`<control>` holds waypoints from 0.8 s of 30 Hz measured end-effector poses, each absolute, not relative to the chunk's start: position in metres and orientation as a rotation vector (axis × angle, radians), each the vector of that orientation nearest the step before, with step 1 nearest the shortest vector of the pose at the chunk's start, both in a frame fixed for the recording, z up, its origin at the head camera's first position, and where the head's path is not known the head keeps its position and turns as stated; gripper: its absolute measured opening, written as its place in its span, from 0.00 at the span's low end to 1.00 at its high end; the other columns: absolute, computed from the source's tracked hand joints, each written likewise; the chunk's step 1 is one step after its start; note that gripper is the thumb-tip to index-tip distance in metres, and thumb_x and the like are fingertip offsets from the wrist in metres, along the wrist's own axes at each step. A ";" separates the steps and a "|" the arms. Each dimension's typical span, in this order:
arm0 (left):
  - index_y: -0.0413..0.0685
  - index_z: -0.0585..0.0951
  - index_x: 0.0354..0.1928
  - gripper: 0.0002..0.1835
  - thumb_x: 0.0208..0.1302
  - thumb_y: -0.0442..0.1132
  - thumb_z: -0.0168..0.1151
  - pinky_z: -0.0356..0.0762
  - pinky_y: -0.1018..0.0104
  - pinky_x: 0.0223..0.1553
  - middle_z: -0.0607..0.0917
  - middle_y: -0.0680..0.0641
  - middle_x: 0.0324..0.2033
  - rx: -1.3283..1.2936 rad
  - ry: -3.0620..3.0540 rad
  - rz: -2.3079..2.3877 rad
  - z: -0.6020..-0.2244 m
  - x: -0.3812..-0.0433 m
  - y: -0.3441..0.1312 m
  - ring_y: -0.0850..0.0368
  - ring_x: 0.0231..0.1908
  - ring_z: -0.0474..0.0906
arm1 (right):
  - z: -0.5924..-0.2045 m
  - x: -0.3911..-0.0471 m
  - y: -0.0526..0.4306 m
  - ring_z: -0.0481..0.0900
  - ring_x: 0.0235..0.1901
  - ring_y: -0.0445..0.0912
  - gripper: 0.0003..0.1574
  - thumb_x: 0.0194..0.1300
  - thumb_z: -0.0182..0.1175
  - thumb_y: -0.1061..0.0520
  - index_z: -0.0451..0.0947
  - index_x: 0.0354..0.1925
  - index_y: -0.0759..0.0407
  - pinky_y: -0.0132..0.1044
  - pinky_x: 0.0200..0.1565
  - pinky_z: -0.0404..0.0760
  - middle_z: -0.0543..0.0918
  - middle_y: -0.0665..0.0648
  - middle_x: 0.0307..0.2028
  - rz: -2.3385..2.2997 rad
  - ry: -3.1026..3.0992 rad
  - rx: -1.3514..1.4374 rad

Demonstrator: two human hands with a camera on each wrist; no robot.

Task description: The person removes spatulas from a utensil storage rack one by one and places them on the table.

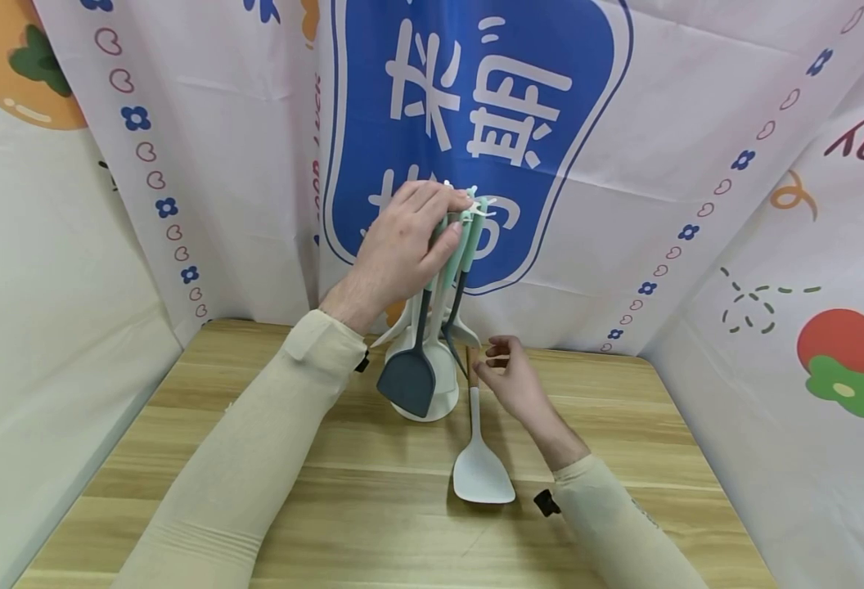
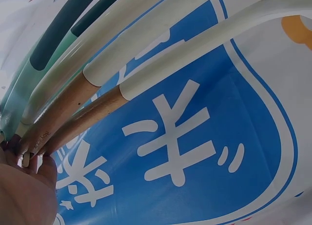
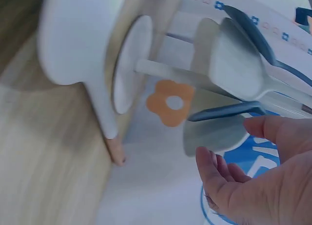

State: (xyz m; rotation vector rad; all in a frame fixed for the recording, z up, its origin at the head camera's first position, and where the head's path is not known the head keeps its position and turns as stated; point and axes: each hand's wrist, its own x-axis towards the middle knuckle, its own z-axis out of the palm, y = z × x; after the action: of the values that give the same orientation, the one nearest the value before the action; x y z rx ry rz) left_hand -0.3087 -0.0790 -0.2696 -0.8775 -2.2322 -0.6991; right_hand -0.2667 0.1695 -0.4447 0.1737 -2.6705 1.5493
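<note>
My left hand [image 1: 398, 245] reaches over the top of a white utensil stand [image 1: 443, 406] and grips it there, fingers curled among the handle ends. In the left wrist view, two wooden handles [image 2: 63, 103] run up to its fingertips, beside mint-green ones. Hanging from the stand are a dark turner [image 1: 406, 380], a pale utensil [image 1: 443, 368] and several others. On the table lies a white turner [image 1: 483, 474] with a wooden handle. My right hand [image 1: 516, 380] hovers by that handle, fingers loosely bent; the right wrist view shows it apart from the turner, with nothing between thumb and fingers.
The wood-grain table [image 1: 358, 523] ends at a printed cloth [image 1: 270, 204] hanging close behind the stand. Cloth walls [image 1: 793, 262] also rise along both sides. Spread heads of the hanging utensils stick out around the stand, close to my right hand.
</note>
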 end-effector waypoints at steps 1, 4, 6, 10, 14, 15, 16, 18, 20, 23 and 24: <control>0.50 0.84 0.75 0.22 0.93 0.48 0.53 0.58 0.50 0.97 0.85 0.45 0.78 -0.879 -2.229 -0.699 -0.270 -0.309 -0.079 0.43 0.85 0.72 | -0.441 -0.266 0.169 0.85 0.70 0.68 0.36 0.84 0.67 0.60 0.69 0.80 0.72 0.55 0.67 0.91 0.81 0.75 0.69 1.558 -2.650 0.178; 0.50 0.84 0.75 0.22 0.93 0.48 0.53 0.58 0.50 0.97 0.85 0.45 0.78 -0.881 -2.224 -0.697 -0.269 -0.308 -0.079 0.43 0.84 0.73 | -0.432 -0.266 0.167 0.85 0.70 0.67 0.34 0.84 0.67 0.61 0.70 0.79 0.71 0.58 0.72 0.89 0.81 0.75 0.70 1.583 -2.588 0.183; 0.50 0.84 0.75 0.21 0.93 0.48 0.53 0.59 0.49 0.97 0.85 0.45 0.78 -0.883 -2.217 -0.698 -0.269 -0.307 -0.079 0.43 0.84 0.73 | -0.426 -0.265 0.164 0.85 0.70 0.67 0.34 0.83 0.68 0.62 0.71 0.79 0.70 0.60 0.75 0.88 0.82 0.74 0.70 1.608 -2.549 0.176; 0.49 0.84 0.75 0.21 0.93 0.47 0.53 0.60 0.49 0.96 0.85 0.45 0.77 -0.886 -2.210 -0.695 -0.269 -0.307 -0.079 0.42 0.84 0.73 | -0.415 -0.261 0.157 0.86 0.71 0.65 0.34 0.82 0.68 0.63 0.72 0.79 0.67 0.62 0.77 0.87 0.83 0.72 0.70 1.649 -2.489 0.168; 0.49 0.84 0.75 0.21 0.93 0.47 0.52 0.61 0.49 0.96 0.85 0.44 0.77 -0.889 -2.207 -0.693 -0.270 -0.308 -0.079 0.42 0.84 0.73 | -0.407 -0.255 0.148 0.86 0.71 0.65 0.33 0.82 0.69 0.64 0.74 0.78 0.66 0.64 0.77 0.87 0.84 0.72 0.70 1.681 -2.425 0.197; 0.49 0.84 0.75 0.21 0.93 0.47 0.52 0.61 0.49 0.96 0.85 0.45 0.77 -0.889 -2.206 -0.693 -0.270 -0.308 -0.079 0.42 0.84 0.73 | -0.406 -0.254 0.146 0.87 0.71 0.65 0.32 0.82 0.69 0.64 0.75 0.78 0.66 0.64 0.77 0.87 0.85 0.71 0.69 1.686 -2.411 0.205; 0.49 0.84 0.75 0.21 0.93 0.47 0.52 0.61 0.49 0.96 0.85 0.45 0.77 -0.889 -2.206 -0.694 -0.270 -0.308 -0.079 0.42 0.84 0.73 | -0.404 -0.253 0.145 0.87 0.70 0.65 0.32 0.81 0.69 0.64 0.75 0.77 0.65 0.64 0.77 0.87 0.85 0.70 0.69 1.692 -2.397 0.217; 0.49 0.84 0.75 0.21 0.93 0.47 0.53 0.60 0.49 0.96 0.85 0.45 0.77 -0.889 -2.210 -0.694 -0.270 -0.308 -0.079 0.42 0.84 0.73 | -0.403 -0.251 0.141 0.87 0.70 0.65 0.31 0.82 0.69 0.63 0.76 0.77 0.65 0.64 0.76 0.87 0.85 0.70 0.70 1.703 -2.370 0.244; 0.49 0.84 0.75 0.21 0.93 0.47 0.53 0.59 0.49 0.97 0.85 0.44 0.77 -0.887 -2.213 -0.692 -0.270 -0.307 -0.079 0.42 0.84 0.73 | -0.401 -0.250 0.138 0.88 0.71 0.65 0.31 0.82 0.69 0.63 0.77 0.77 0.64 0.64 0.76 0.88 0.85 0.70 0.70 1.721 -2.347 0.273; 0.49 0.84 0.75 0.21 0.93 0.48 0.53 0.58 0.50 0.97 0.85 0.44 0.77 -0.889 -2.213 -0.690 -0.269 -0.307 -0.080 0.42 0.84 0.73 | -0.399 -0.249 0.133 0.88 0.71 0.66 0.30 0.83 0.68 0.64 0.77 0.77 0.66 0.64 0.77 0.87 0.85 0.72 0.71 1.755 -2.309 0.324; 0.49 0.84 0.75 0.21 0.93 0.48 0.53 0.57 0.50 0.97 0.85 0.44 0.77 -0.890 -2.212 -0.690 -0.269 -0.307 -0.080 0.42 0.84 0.73 | -0.398 -0.249 0.132 0.88 0.72 0.66 0.30 0.84 0.68 0.64 0.77 0.77 0.66 0.64 0.77 0.87 0.85 0.72 0.71 1.768 -2.298 0.339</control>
State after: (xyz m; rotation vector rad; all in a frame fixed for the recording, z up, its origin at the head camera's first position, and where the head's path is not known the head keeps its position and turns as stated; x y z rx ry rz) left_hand -0.3069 -0.0797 -0.2690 -0.8898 -2.2118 -0.6898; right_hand -0.2489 0.1317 -0.3978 0.3385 -2.2984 1.7682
